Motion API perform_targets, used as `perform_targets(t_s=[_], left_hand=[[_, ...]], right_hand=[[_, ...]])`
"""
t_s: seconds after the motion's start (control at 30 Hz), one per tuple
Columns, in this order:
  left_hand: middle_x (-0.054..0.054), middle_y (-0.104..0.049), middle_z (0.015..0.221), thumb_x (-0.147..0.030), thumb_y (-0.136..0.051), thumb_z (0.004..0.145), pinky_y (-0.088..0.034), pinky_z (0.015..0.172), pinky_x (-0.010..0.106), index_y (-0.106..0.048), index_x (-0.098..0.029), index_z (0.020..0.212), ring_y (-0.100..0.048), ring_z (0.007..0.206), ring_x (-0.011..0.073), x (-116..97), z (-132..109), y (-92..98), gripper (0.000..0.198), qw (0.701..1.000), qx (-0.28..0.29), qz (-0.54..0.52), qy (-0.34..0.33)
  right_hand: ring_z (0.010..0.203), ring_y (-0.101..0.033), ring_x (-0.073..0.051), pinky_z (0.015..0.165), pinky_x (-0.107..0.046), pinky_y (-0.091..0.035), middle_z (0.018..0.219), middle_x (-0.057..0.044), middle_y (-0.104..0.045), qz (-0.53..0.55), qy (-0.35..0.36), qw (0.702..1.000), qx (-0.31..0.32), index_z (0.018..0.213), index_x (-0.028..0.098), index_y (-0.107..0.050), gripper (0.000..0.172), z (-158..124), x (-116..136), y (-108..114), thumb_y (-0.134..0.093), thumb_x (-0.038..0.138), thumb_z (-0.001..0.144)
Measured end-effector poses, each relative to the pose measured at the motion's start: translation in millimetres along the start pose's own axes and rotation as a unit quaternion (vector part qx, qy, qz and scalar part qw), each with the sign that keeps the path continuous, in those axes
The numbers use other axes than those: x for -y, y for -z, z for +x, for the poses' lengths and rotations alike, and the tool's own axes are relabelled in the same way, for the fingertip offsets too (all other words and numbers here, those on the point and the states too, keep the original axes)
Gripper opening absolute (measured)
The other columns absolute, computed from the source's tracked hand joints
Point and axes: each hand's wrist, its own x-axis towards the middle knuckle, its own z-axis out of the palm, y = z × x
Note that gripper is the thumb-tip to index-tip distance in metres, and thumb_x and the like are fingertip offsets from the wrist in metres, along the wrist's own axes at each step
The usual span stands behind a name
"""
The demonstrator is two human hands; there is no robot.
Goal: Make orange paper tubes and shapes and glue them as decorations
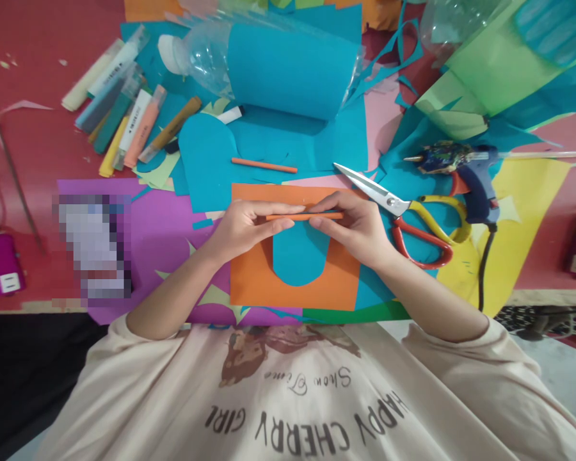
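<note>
My left hand (244,227) and my right hand (352,224) meet over an orange paper sheet (254,275). Together they pinch a thin rolled orange paper stick (303,217), fingers pressed along it from both ends. Just below the stick a rounded blue paper cutout (298,256) lies on the orange sheet. A second thin orange stick (264,165) rests on blue paper further back.
Scissors (403,214) with red and yellow handles lie right of my right hand. A blue glue gun (465,173) with its cord sits beyond them. Several markers (125,121) lie at the back left. A plastic bottle wrapped in blue paper (288,67) lies at the back. Coloured paper scraps cover the red floor.
</note>
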Motion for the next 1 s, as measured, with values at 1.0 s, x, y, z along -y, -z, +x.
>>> perform_targets(t_s=[1.0], left_hand=[[-0.002,-0.064,0.058,-0.04,-0.063,0.082,-0.037,0.048,0.017,-0.074,-0.016,0.082,-0.053,0.051,0.0076,-1.5,-0.6,-4.7,0.026,0.992,0.066,0.1,0.024]], right_hand=[[0.06,-0.06,-0.01,0.056,-0.023,-0.045,0.07,-0.003,-0.069,-0.079,0.077,0.992,0.068,0.075,0.016,-0.065,0.013,-0.6,-0.1,-2.9,-0.063,0.026,0.084]])
